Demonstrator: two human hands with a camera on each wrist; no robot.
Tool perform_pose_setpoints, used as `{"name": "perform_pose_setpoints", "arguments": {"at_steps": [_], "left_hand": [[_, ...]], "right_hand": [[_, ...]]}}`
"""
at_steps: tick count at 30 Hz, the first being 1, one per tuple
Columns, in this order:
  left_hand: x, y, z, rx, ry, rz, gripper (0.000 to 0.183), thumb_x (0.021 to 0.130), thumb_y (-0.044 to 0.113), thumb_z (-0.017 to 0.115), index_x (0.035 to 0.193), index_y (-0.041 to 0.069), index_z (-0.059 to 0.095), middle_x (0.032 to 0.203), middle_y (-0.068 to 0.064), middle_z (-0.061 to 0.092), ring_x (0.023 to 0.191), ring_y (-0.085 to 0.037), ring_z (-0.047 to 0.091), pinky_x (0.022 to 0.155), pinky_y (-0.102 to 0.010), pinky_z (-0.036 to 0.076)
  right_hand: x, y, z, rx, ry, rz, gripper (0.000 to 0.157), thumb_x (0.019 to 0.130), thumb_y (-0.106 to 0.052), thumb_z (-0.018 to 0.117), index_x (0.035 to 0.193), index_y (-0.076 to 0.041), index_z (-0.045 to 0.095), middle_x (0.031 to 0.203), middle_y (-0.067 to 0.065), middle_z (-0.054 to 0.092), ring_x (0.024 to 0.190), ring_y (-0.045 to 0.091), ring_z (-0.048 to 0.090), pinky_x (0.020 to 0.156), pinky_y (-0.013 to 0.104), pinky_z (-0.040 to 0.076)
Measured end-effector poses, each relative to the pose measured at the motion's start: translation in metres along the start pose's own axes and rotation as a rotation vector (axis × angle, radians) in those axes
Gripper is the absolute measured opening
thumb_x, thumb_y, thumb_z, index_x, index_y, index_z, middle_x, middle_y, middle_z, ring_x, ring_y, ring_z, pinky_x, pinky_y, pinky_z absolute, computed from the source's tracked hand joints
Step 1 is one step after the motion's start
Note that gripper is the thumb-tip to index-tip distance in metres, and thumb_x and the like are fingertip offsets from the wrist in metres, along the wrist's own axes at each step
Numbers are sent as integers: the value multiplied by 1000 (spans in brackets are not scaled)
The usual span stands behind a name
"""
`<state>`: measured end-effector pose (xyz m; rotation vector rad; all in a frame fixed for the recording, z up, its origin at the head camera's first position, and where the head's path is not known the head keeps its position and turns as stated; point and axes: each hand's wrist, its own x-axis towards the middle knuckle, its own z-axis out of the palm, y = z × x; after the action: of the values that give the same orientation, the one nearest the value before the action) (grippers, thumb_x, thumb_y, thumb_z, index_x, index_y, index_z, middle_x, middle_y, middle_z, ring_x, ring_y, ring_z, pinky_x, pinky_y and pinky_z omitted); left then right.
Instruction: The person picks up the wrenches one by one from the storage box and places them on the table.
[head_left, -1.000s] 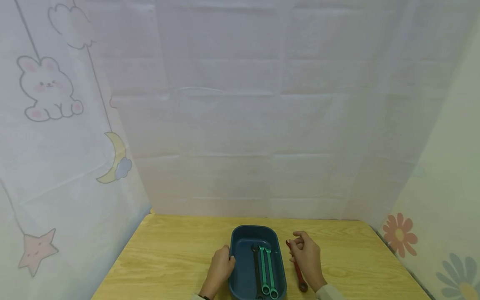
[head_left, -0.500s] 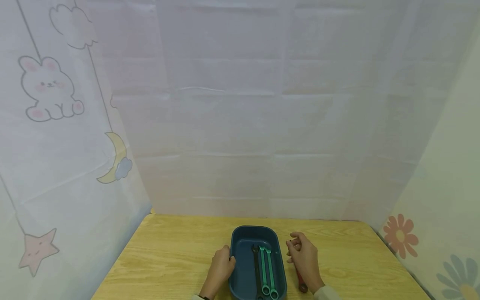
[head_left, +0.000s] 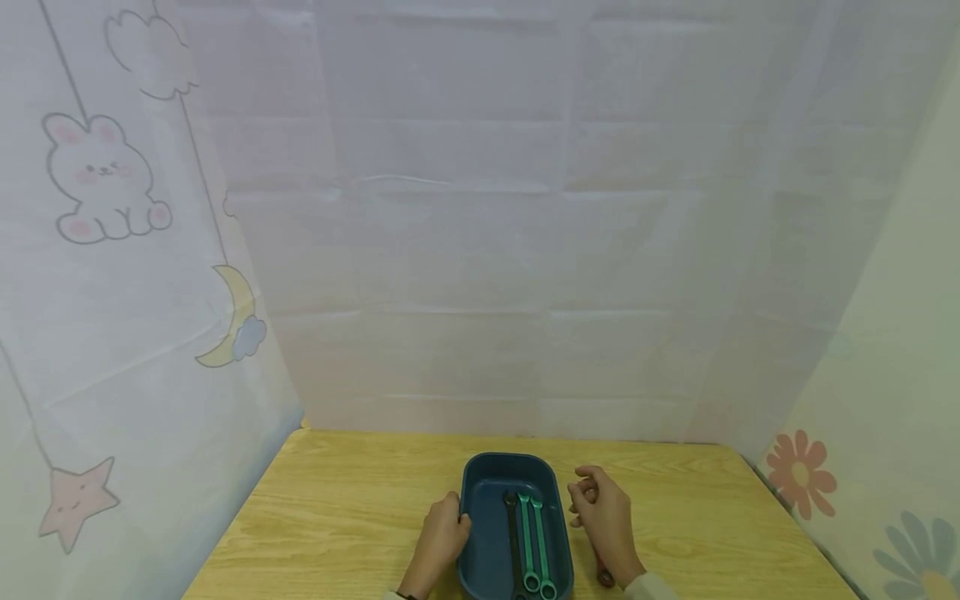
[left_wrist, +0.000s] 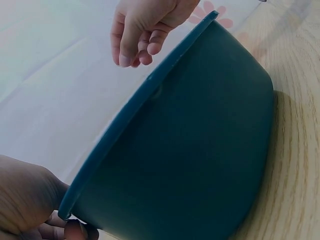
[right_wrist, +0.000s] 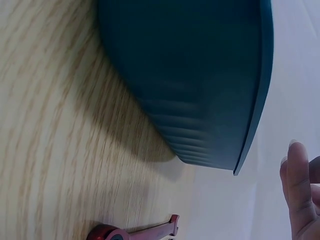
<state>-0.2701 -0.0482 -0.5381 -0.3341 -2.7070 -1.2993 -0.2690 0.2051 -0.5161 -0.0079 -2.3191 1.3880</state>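
A dark blue plastic bin (head_left: pixel 486 550) stands on the table, and my left hand (head_left: pixel 437 533) grips its left rim with the thumb on the edge. Inside lie a black wrench (head_left: pixel 514 537) and two green wrenches (head_left: pixel 527 542), side by side lengthwise. To the right of the bin, my right hand (head_left: pixel 609 521) hovers with loosely bent fingers and nothing between them. Beneath it a red wrench (right_wrist: pixel 152 232) rests on the table; in the head view the hand covers most of it. The left wrist view shows my right fingers hanging above the level of the bin's rim.
The pale wood table (head_left: pixel 337 492) extends to both sides of the bin. White sheeting (head_left: pixel 465 250) closes off the back, and printed sheets with cartoon figures and flowers stand at left and right.
My right hand has shifted slightly left, toward the bin, and now hides more of the red wrench. The left hand and the bin have stayed where they were.
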Motion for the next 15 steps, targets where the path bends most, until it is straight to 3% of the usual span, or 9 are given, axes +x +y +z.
{"name": "perform_pose_setpoints", "arguments": {"at_steps": [7,15], "left_hand": [[1,-1,0,-4,3,14,6,83,1,49,78,3,48,61,-3,44,49,-13,42,42,-25,34],[1,-2,0,-9,-6,18,5,83,1,49,78,3,48,61,-3,43,49,-12,41,41,-24,33]], "right_hand": [[1,-2,3,9,-10,1,25,81,-6,64,106,-7,57,80,10,59,59,24,60,44,26,49],[1,-3,7,5,-11,-8,25,82,-6,63,105,-8,57,80,10,59,57,17,59,44,24,48]]}}
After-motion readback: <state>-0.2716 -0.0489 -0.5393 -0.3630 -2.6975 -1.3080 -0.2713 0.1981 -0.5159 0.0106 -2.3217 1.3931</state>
